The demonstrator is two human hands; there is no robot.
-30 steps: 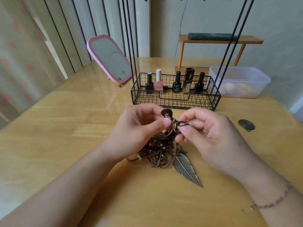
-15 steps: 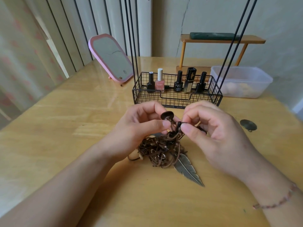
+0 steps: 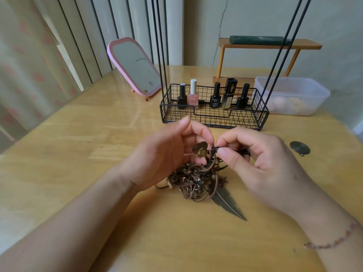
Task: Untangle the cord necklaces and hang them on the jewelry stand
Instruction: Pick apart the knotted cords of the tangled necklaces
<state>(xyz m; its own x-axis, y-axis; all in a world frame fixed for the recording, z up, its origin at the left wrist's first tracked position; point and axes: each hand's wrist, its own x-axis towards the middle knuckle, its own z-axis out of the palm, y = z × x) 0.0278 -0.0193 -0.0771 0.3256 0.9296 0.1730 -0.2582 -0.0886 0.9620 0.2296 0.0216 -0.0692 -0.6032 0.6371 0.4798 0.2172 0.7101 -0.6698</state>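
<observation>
— So, where is the knotted heap of brown cord necklaces point(image 3: 193, 181) just now?

— On the wooden table point(image 3: 78, 154), just in front of the black wire jewelry stand point(image 3: 214, 112), between my wrists. My right hand point(image 3: 255, 163) is pinching one thin dark strand between thumb and forefinger, drawn up out of the heap. My left hand point(image 3: 169, 152) is curled beside the round bronze pendant point(image 3: 200, 150); I cannot tell whether its fingertips actually grip a cord behind it.

— How will it handle?

— Light and limp, I judge. The cords are soft and will snag on one another, so a hard tug would likely tighten the knot. Better to take hold at a loose loop near a pendant and ease it out. The flat metal feather pendant point(image 3: 227, 203), on the near side of the heap away from the stand, looks stiff and pointed; it may catch
</observation>
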